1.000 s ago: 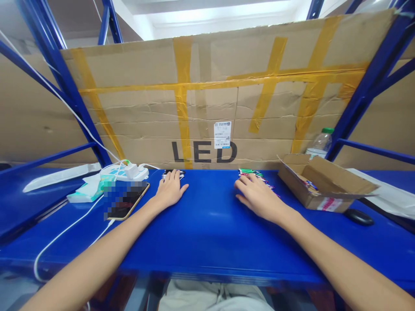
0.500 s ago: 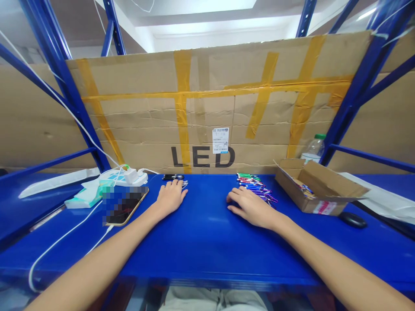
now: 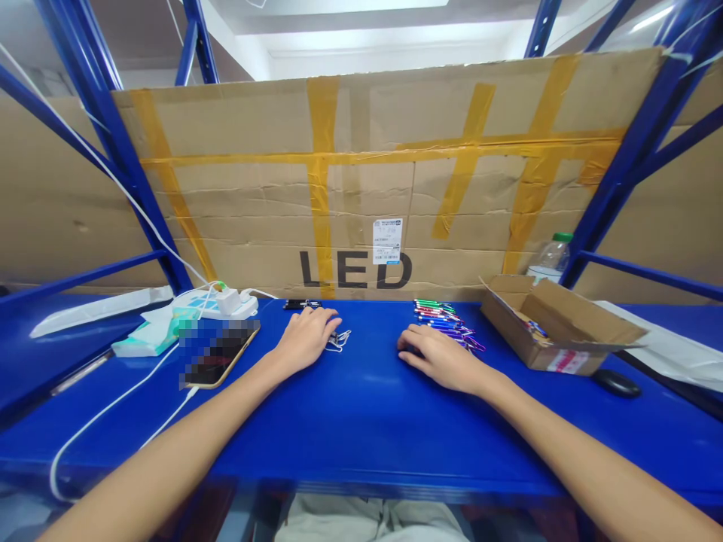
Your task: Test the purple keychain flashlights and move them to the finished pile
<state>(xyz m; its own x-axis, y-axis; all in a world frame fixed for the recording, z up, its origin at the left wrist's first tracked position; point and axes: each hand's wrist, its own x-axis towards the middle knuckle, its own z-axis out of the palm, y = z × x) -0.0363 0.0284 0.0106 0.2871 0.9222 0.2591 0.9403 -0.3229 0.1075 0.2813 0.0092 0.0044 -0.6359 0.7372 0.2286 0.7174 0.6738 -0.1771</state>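
Observation:
My left hand [image 3: 308,336] is low over the blue table, fingers curled over a small bunch of silver pen-like pieces with wire clips [image 3: 339,342]. Only the clips stick out at its right side; the rest is under the fingers. Just behind that hand lie black pen-like pieces [image 3: 302,304]. My right hand [image 3: 437,357] rests on the table with bent fingers and the thumb apart, and I see nothing held. Beyond it lies a row of metallic pen-like pieces with clips [image 3: 437,320], in green, red, blue and purple; its near end is partly hidden by that hand.
An open cardboard box [image 3: 542,331] stands at the right, with a black mouse [image 3: 617,382] and a green-capped bottle [image 3: 552,256] nearby. At the left are a phone [image 3: 223,360], tissue pack [image 3: 147,335], power strip [image 3: 242,305] and white cables. A cardboard wall [image 3: 271,211] closes the back.
My left hand has come right and slightly nearer, and the silver clips have moved along with it, away from the black pieces. My right hand has hardly moved; the view has shifted slightly.

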